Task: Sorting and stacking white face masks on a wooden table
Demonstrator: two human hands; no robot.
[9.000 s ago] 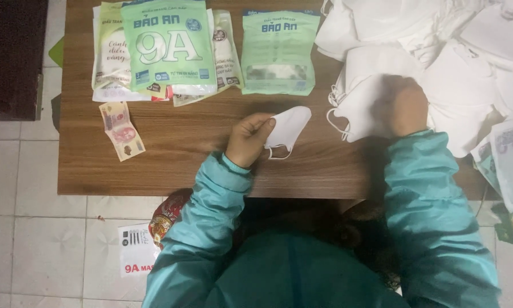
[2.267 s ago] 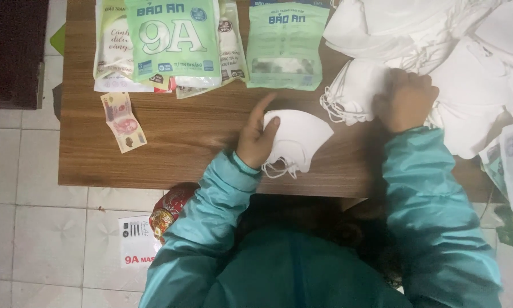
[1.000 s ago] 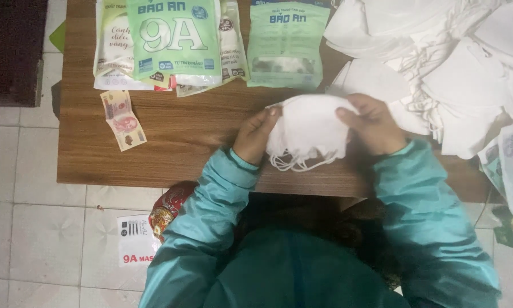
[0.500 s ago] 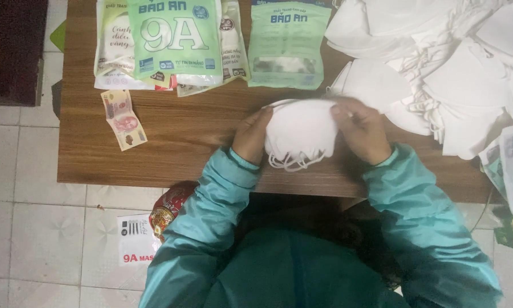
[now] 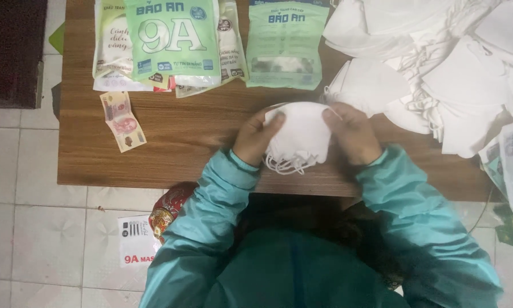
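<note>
White face masks point(image 5: 298, 136), a small stack, sit clamped between my left hand point(image 5: 255, 138) and right hand point(image 5: 350, 133), fingers curled shut on both edges. I judge gathering partly done: a loose mask pile point(image 5: 444, 68) remains beyond my right fingers. Surface point(image 5: 182, 154) lies open leftward; near edge close below.

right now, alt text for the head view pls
Both hands, left hand and right hand, grip a stack of white face masks over a wooden table, with green packets and loose masks beyond.
</note>
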